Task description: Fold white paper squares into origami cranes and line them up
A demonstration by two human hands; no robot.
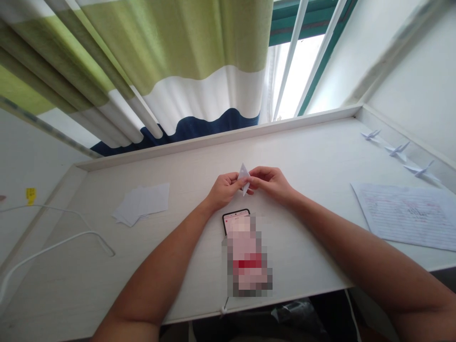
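A small folded piece of white paper [243,176], diamond-shaped with pointed ends, is held above the middle of the white desk [306,156]. My left hand [224,188] pinches its left side with thumb and fingers closed. My right hand [270,183] pinches its right side, fingers curled onto the fold. Both forearms reach in from the near edge. A phone [245,251] lies flat on the desk just below my hands, its screen lit.
A small stack of white paper squares [142,203] lies to the left. A lined written sheet [406,213] lies at the right. Three folded paper cranes [399,150] stand along the right rim. A white cable [57,242] loops at the left. A striped curtain [171,61] hangs behind.
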